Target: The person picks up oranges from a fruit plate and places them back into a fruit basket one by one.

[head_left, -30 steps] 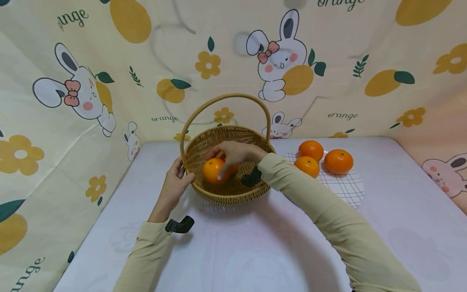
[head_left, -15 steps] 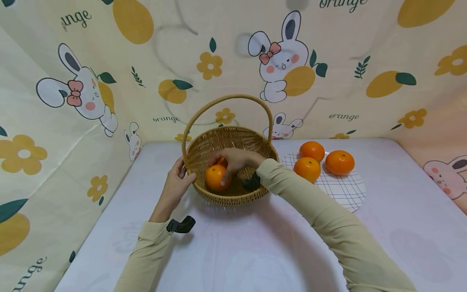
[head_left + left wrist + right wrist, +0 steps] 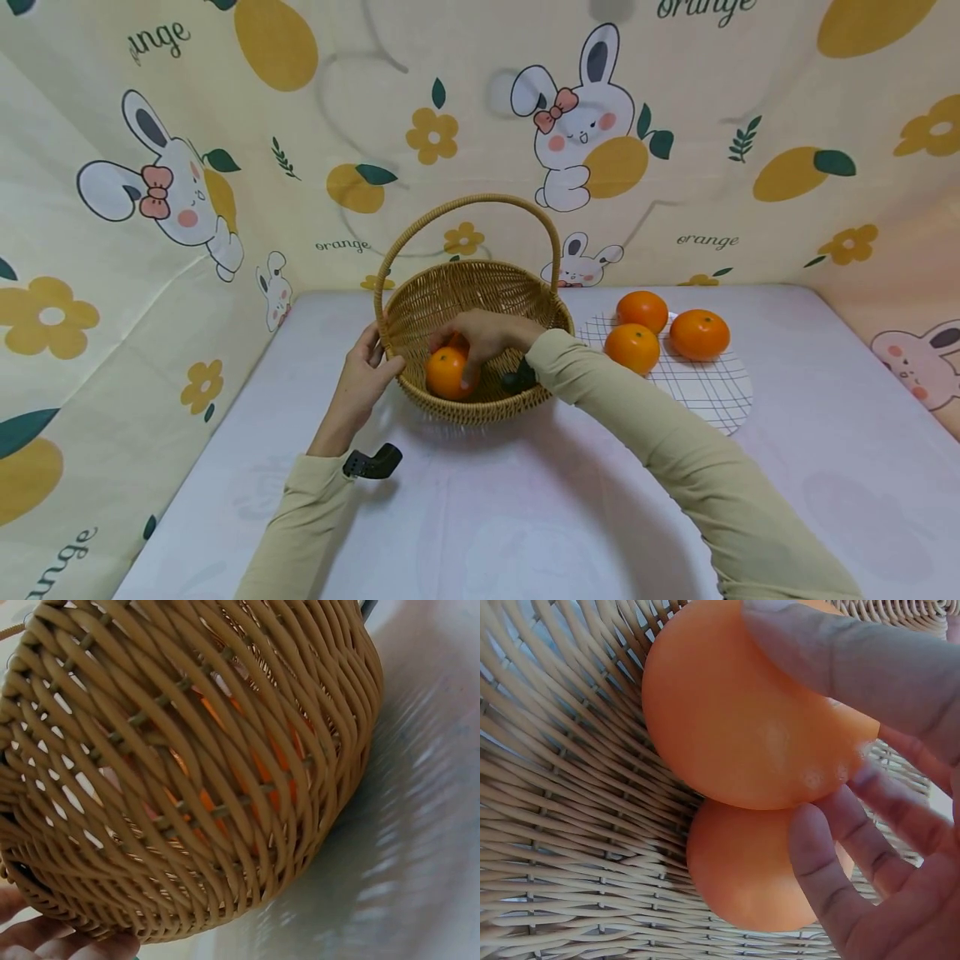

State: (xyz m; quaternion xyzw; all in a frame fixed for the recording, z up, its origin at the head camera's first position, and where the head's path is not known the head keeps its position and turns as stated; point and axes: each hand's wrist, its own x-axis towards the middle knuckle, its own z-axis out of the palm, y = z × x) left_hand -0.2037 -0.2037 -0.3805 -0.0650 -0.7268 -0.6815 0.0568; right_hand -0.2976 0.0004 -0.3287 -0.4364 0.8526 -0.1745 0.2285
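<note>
We see our right hand [image 3: 486, 332] down inside the basket [image 3: 480, 287]. Its fingers [image 3: 840, 660] curl round an orange [image 3: 447, 372] and hold it. In the right wrist view, this orange [image 3: 742, 712] sits on top of a second orange [image 3: 742, 870], and the two touch. Both lie on the woven floor of the basket, at its 7 o'clock side.

Our left hand [image 3: 365, 367] is on the outside of the basket, at 9 o'clock. Its fingers hold the rim. In the left wrist view we see the basket wall [image 3: 187, 750] very close, with orange colour showing through the gaps, and fingertips [image 3: 45, 937] touching it low down.

The basket has a tall handle [image 3: 468, 204] that stands upright. It sits on a pale table [image 3: 487, 517].

At 3 o'clock from the basket is a round mat [image 3: 712, 387] with a grid on it. Three more oranges [image 3: 699, 333] rest on the mat, close together. Behind it all hangs a cloth [image 3: 225, 100] with bunnies.
</note>
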